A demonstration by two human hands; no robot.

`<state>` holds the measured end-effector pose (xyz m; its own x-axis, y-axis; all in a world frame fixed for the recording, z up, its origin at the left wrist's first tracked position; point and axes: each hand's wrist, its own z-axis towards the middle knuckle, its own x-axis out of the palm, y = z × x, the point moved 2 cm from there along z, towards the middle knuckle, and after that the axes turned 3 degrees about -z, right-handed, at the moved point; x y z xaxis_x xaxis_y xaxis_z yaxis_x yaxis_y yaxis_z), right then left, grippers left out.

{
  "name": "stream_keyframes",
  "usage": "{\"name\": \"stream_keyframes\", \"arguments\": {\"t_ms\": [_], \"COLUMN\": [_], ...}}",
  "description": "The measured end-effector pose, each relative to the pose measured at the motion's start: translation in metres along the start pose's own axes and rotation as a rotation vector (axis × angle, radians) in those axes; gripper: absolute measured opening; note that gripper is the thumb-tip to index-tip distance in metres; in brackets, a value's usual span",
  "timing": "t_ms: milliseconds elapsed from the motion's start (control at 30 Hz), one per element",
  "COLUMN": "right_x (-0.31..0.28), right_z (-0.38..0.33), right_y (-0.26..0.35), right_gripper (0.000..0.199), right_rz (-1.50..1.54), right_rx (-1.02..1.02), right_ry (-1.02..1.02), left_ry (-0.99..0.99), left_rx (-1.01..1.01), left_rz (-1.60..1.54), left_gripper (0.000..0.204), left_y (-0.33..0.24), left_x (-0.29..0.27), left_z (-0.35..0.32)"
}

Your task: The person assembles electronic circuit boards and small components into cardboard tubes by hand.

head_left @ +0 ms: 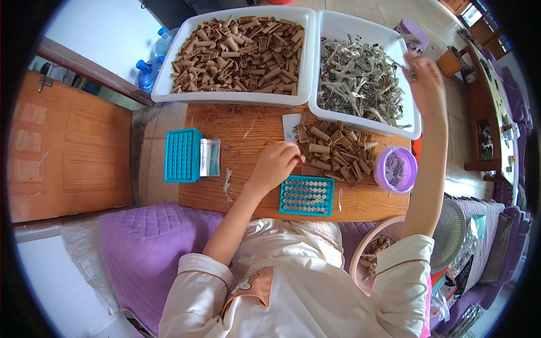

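My left hand (pixel 279 163) is closed in a pinch over the wooden table (pixel 242 124), at the left side of a loose pile of brown plastic casings (pixel 338 147); what its fingers hold is mostly hidden. Just below it lies a teal tray (pixel 307 195) with rows of small round silver pieces. My right hand (pixel 426 84) is raised at the right rim of a white bin (pixel 416 121) heaped with silvery, wire-like parts (pixel 360 79). Its fingers are bent together around something small and greyish, too blurred to name.
A larger white bin (pixel 163 84) full of brown casings stands at the back left. A teal rack (pixel 182 155) and a clear packet (pixel 210 158) lie at left. A purple tub (pixel 410 174) holds small metal bits. A pink basket (pixel 360 253) stands below the table's right edge.
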<state>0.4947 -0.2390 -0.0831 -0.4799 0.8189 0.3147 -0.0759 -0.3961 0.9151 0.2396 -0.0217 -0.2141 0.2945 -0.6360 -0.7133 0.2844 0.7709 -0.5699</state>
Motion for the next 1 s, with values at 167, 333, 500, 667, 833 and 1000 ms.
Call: {"name": "stream_keyframes", "arguments": {"t_ms": [167,333,500,667,833,1000], "right_x": [-0.009,-0.006,-0.004,-0.010,-0.007,0.005], "right_z": [0.007,-0.001,-0.012,-0.019,-0.029,-0.041], "right_y": [0.012,0.001,-0.010,-0.019,-0.028,-0.027], "right_gripper": [0.012,0.014,0.012,0.007,0.008,0.005], "right_rz": [-0.332,-0.495,-0.829,-0.050,0.004,0.251], "right_rx": [-0.041,0.098,0.130,0.257,0.184,0.116], "right_ry": [-0.076,0.017,0.079,-0.029,-0.136,-0.021], "left_ry": [-0.103,-0.394,-0.164,0.019,0.036,0.003], "left_rx": [-0.355,-0.682,-0.731,-0.771,-0.813,-0.800], "left_rz": [-0.306,-0.897,-0.887,-1.122,-1.148,-1.181], "left_gripper": [0.012,0.022,0.022,0.024,0.024,0.024], "left_y": [0.007,-0.004,-0.039,-0.074,-0.077,-0.074], "left_x": [-0.012,-0.022,-0.007,-0.001,-0.001,-0.007], "left_z": [-0.017,-0.039,-0.074,-0.093,-0.103,-0.100]}}
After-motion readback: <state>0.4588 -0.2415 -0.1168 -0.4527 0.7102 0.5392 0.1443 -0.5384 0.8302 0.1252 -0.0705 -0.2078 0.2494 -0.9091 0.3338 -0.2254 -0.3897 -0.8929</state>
